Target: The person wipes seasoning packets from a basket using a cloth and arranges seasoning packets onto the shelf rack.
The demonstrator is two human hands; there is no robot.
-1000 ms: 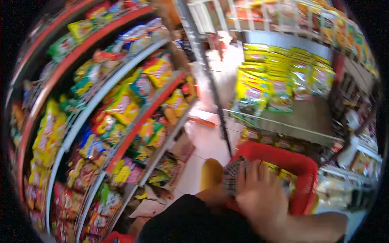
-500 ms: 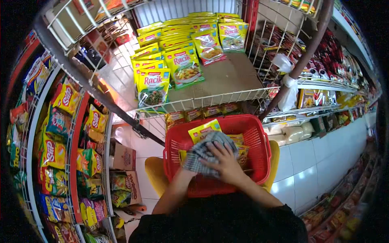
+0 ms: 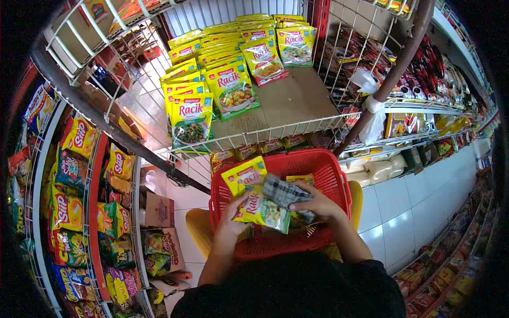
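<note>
My left hand [image 3: 233, 216] grips a yellow-and-green Racik seasoning packet [image 3: 268, 216] by its left side, over the red plastic basket [image 3: 333, 175]. A second yellow packet [image 3: 239, 174] shows just above it, overlapping; whether my left hand holds that one too is hard to make out. In my right hand [image 3: 321, 204] is a bunched grey-and-black checked cloth [image 3: 283, 192], against the upper right part of the packets. More yellow packets [image 3: 299, 179] lie in the basket, partly hidden by the cloth and my hands.
Ahead stands a wire rack shelf [image 3: 281, 130] lined with cardboard, bearing rows of Racik packets [image 3: 230, 87]. Snack bags [image 3: 69, 206] hang on racks at left. Sachets and goods fill shelves [image 3: 408, 108] at right. A dark metal post [image 3: 400, 69] rises near the basket.
The cloth, earlier spread under both hands, is now bunched in my right hand and shifted right. The packet front is uncovered, with my left hand at its left side. The view has shifted slightly.
</note>
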